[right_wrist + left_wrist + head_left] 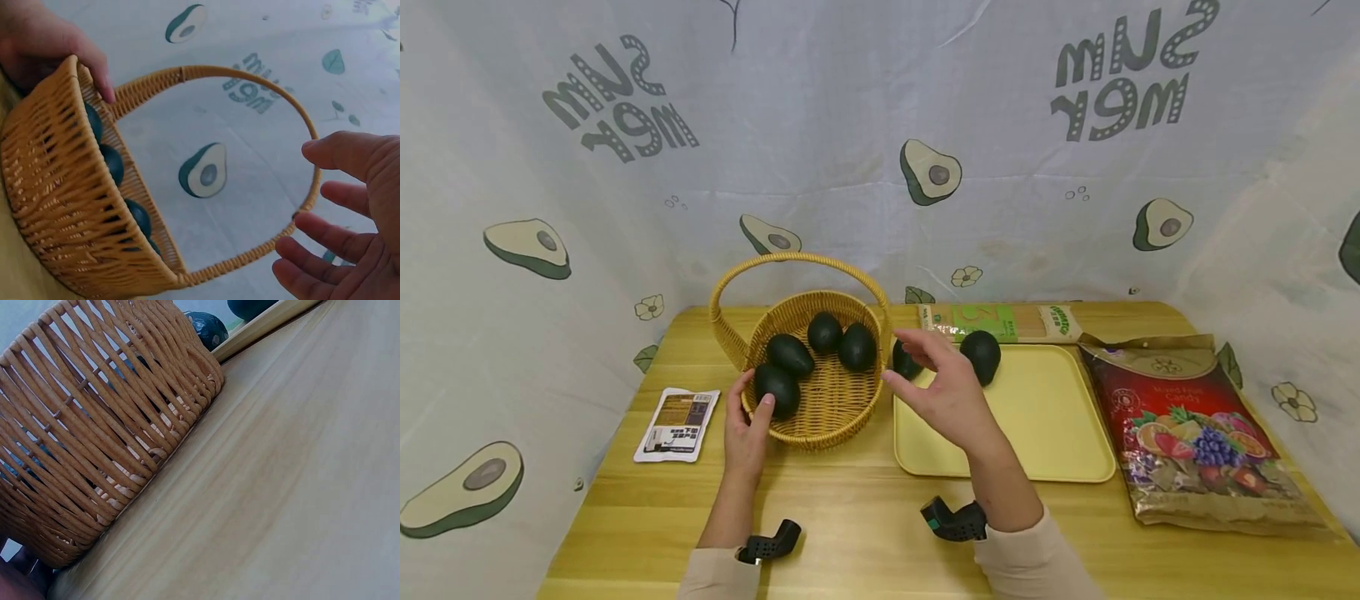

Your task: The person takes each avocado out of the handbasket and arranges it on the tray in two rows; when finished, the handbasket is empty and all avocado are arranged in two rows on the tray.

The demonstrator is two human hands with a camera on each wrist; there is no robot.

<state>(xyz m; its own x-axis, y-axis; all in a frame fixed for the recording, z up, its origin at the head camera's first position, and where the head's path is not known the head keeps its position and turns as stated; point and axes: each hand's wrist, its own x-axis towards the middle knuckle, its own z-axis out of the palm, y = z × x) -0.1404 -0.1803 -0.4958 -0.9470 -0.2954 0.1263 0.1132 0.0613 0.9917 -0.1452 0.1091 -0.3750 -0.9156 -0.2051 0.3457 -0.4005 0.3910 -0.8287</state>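
Observation:
A yellow wicker basket (820,425) with a tall arched handle stands on the table, with several dark green avocados (789,356) inside. My left hand (747,446) grips its left front rim, the thumb over the edge by the nearest avocado (777,391). In the right wrist view, that thumb reaches inside the rim. To the right of the basket, my right hand (951,400) is held up with fingers spread and nothing in them, near the handle. Behind it, two avocados lie at the back left of a pale yellow tray (1052,425); one (904,360) is partly hidden.
A red and gold candy bag (1195,425) lies right of the tray. Behind the tray is a long noodle-like packet (1000,322). A small white pouch (677,425) lies left of the basket. A cloth with avocado prints hangs along the table's back.

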